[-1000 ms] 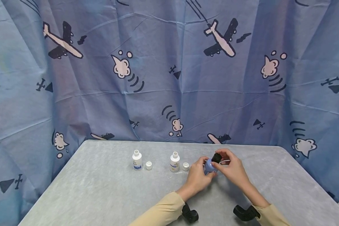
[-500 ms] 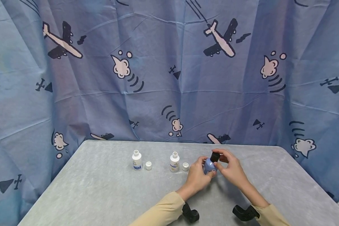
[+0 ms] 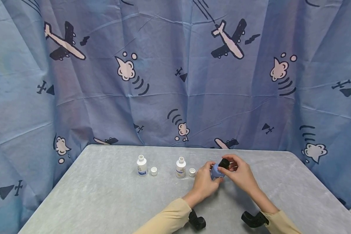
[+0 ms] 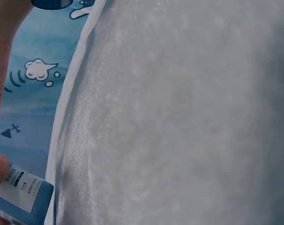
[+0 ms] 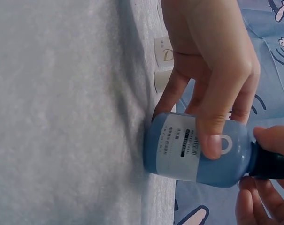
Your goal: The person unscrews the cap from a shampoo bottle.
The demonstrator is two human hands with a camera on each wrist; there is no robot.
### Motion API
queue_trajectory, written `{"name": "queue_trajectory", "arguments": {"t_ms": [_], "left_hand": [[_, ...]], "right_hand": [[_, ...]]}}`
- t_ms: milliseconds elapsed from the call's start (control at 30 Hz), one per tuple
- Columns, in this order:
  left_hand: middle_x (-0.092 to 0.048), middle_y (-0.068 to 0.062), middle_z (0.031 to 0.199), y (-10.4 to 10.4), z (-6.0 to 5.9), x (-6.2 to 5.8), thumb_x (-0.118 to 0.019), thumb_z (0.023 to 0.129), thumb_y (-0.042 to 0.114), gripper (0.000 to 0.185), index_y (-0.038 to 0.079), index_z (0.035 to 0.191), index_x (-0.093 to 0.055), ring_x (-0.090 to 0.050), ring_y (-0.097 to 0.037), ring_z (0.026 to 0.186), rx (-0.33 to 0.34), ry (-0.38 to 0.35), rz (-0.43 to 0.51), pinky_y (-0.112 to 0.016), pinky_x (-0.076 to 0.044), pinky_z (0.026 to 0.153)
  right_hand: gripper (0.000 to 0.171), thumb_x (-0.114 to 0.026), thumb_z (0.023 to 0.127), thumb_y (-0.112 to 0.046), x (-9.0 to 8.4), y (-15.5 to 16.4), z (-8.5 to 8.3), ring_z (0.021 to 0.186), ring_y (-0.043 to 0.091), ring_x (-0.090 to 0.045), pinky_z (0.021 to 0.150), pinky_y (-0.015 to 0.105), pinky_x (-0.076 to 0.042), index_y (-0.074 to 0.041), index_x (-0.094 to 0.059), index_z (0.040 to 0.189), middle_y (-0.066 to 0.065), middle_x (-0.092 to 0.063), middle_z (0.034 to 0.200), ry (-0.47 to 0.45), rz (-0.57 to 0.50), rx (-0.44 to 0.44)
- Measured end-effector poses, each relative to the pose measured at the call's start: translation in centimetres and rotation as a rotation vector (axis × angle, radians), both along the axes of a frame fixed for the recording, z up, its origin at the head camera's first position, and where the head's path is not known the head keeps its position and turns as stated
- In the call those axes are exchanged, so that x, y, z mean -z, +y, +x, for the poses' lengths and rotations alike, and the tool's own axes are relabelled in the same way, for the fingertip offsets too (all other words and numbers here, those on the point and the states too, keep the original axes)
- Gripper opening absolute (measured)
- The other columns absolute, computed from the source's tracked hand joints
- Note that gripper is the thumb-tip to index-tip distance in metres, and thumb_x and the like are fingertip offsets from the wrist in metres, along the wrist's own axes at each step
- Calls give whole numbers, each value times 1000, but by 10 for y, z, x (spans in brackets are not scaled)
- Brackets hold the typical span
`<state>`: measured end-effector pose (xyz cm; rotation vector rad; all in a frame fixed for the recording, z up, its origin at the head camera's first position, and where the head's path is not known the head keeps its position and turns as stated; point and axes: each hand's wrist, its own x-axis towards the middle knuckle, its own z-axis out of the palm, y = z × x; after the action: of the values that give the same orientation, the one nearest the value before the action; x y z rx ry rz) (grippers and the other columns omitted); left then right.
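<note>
Nearest, the left hand (image 3: 204, 182) wraps its fingers round the blue bottle (image 3: 216, 172), which stands on the grey worktop (image 3: 105, 201) toward its far edge. The right hand (image 3: 240, 175) pinches the black cap (image 3: 223, 163) at the bottle's neck; half a second ago the cap sat upright, now it tilts rightward. Beyond, to the left, two white bottles (image 3: 141, 165) (image 3: 180, 167) stand uncapped, unmoved, each beside its white cap (image 3: 154, 171) (image 3: 192, 172).

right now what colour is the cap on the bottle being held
Black cap on a blue bottle; clearest in the right wrist view.
</note>
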<state>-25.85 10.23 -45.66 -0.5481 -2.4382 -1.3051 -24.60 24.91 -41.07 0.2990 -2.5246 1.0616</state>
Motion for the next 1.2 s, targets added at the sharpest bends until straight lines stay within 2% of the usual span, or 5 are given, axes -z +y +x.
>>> {"name": "queue_trajectory", "arguments": {"t_ms": [400, 700, 833, 1000, 1200], "left_hand": [[-70, -8, 107, -1, -1, 0, -79, 75, 22, 51, 9, 120, -58, -65, -15, 97, 6, -7, 4, -24, -50, 82], [-70, -9, 109, -1, 0, -1, -78, 77, 24, 52, 9, 122, -57, -65, -16, 99, 24, -35, 20, -24, -50, 83], [-70, -9, 108, -1, 0, -2, -78, 77, 23, 51, 9, 121, -57, -66, -16, 99, 17, -25, 23, -25, -50, 84], [-70, -8, 108, 0, -1, -2, -78, 76, 22, 50, 10, 120, -57, -65, -15, 99, 16, -8, 25, -24, -50, 84], [-70, -6, 106, -1, -1, 0, -79, 76, 22, 49, 11, 119, -58, -65, -13, 95, 28, 12, 21, -22, -50, 81]], "right_hand": [[45, -76, 78, 0, -1, 0, -2, 89, 28, -65, 72, 32, -58, -2, -62, 120, 18, -65, 112, 82, 12, -97], [49, -70, 75, 14, 0, -1, -2, 93, 24, -63, 76, 42, -57, 0, -61, 121, 18, -62, 116, 141, 2, -164], [49, -71, 76, 11, -1, -1, -2, 98, 22, -61, 80, 43, -56, -3, -61, 123, 16, -63, 118, 151, 35, -151], [46, -73, 82, -6, -2, -1, -2, 103, 30, -62, 83, 46, -53, -4, -58, 126, 16, -62, 121, 91, 29, -101], [46, -76, 81, -20, -3, -1, -2, 84, 22, -63, 70, 27, -52, -5, -59, 122, 17, -65, 107, -16, 6, -15]]}}
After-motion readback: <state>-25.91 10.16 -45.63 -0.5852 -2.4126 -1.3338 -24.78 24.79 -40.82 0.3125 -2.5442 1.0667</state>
